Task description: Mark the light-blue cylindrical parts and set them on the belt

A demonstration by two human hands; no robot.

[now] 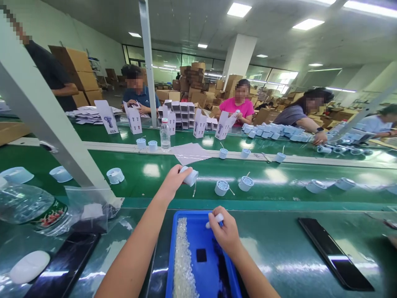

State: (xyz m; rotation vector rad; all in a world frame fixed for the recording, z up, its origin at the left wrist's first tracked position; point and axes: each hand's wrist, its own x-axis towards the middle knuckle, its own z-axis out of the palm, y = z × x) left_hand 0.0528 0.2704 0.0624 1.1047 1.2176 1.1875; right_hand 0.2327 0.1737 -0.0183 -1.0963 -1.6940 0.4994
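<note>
My left hand (176,179) is closed around a pale blue plastic cup (191,177), tilted above the green belt, with a thin wire hanging from it. Over the blue tray (170,256) my right hand (226,231) grips a small white plastic piece (218,218); the fingers hide part of it. Inside the tray, clear small pieces (183,265) fill the left side and dark ones (222,271) lie along the right. A black square (201,255) rests between them. More pale blue cups (222,188) stand on the belt just right of my left hand.
A metal post (62,111) rises at the left, near a large plastic bottle (31,207). Phones lie on both sides, one a black phone (336,254) at right. Across the belt (173,194) stand a water bottle (165,135) and white boxes (132,120); several people work there.
</note>
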